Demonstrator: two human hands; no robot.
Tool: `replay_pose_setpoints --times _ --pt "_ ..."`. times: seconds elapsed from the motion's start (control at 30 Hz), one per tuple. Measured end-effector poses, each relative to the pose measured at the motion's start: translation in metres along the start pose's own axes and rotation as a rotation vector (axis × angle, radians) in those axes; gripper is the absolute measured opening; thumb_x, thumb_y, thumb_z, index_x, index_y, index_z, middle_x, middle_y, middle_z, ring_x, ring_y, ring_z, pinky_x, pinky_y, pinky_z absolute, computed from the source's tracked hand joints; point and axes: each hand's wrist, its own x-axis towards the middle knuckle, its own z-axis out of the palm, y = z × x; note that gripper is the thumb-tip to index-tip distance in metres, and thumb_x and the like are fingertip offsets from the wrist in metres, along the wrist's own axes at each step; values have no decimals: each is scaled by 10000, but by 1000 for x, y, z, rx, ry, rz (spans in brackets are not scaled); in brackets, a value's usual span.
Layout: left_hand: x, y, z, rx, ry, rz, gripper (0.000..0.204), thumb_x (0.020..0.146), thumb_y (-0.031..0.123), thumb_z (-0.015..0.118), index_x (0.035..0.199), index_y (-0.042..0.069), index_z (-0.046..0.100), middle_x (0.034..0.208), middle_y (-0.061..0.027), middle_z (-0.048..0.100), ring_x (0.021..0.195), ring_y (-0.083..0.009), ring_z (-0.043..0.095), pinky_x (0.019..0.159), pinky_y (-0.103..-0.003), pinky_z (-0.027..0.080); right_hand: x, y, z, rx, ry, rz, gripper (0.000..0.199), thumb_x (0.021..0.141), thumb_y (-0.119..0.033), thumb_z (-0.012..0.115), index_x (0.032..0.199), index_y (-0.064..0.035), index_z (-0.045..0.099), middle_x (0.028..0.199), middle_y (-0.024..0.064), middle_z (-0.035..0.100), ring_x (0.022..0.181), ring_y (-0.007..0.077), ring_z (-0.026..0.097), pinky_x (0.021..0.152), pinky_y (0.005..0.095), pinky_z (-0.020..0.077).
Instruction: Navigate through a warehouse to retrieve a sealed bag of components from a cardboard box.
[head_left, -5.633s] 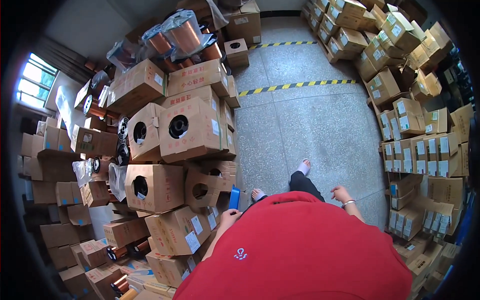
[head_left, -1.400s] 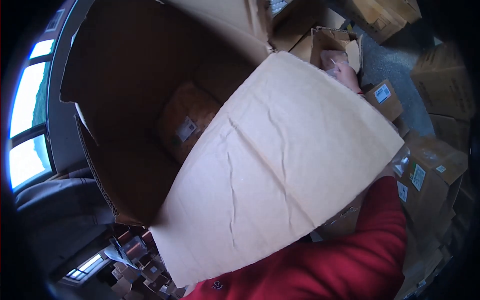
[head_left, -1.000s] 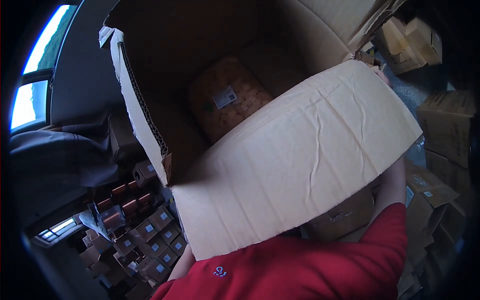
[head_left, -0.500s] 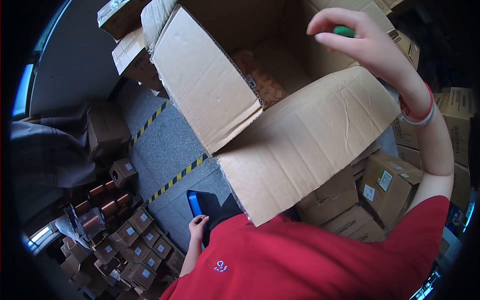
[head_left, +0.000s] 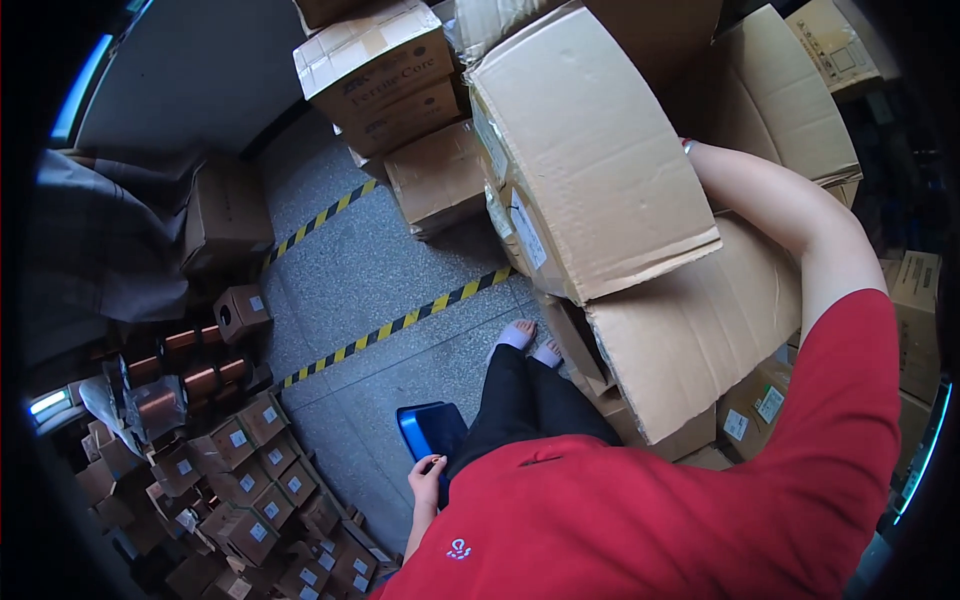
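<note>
A large open cardboard box (head_left: 630, 150) stands in front of me to the right, its flaps folded outward. My right forearm (head_left: 760, 190) reaches over the near flap (head_left: 710, 320) and in behind the upright left flap, which hides the hand and whatever it may hold. Low on my left side, my left hand (head_left: 427, 482) is closed in a pinch, with a small orange bit showing at the fingertips. Just beyond it is a blue plastic bin (head_left: 432, 430); whether the hand touches it I cannot tell.
Stacked cartons (head_left: 385, 85) stand beyond the box's left side, with a lower carton (head_left: 437, 175) beside them. Many small labelled boxes (head_left: 255, 480) and copper wire spools (head_left: 205, 380) fill the left. Yellow-black tape (head_left: 400, 322) crosses the grey floor. More cartons (head_left: 765, 400) lie at right.
My right hand, seen above the box with a green thing in it, has gone down behind the flap. The view has shifted, so the box appears further right and my feet show.
</note>
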Motion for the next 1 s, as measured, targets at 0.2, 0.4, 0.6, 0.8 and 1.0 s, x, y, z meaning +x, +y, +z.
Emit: replay_pose_setpoints --times 0.2,0.4,0.6,0.8,1.0 --pt "5 -19 -1 46 32 -27 179 675 124 719 806 21 655 762 -31 619 725 -112 551 699 -241 433 -49 41 -18 54 41 -74 254 798 -290 545 755 -50 619 650 62 552 583 142 505 508 277 406" --pt "9 -8 5 94 -19 12 183 663 124 725 801 25 656 764 -28 622 716 -112 558 684 -243 440 -74 30 -12 115 79 -184 258 804 -287 538 771 -46 623 668 68 564 602 150 518 528 280 415" --pt "11 -1 14 -2 -21 29 190 660 108 729 799 12 642 749 -22 610 700 -105 546 675 -228 439 -85 -5 15 192 119 -299 262 810 -285 531 787 -43 628 687 73 576 622 157 530 548 283 423" --pt "13 5 20 -14 -35 64 193 661 118 729 799 12 643 741 -24 612 700 -101 548 673 -228 439 -97 -17 21 261 121 -405 267 815 -282 524 803 -39 632 706 78 588 642 165 543 567 286 432" --pt "1 -1 20 73 -52 72 200 660 114 730 811 14 646 763 -34 620 712 -103 556 670 -234 445 -101 -14 26 365 122 -457 272 821 -280 517 820 -35 636 724 84 600 661 172 556 587 289 440"
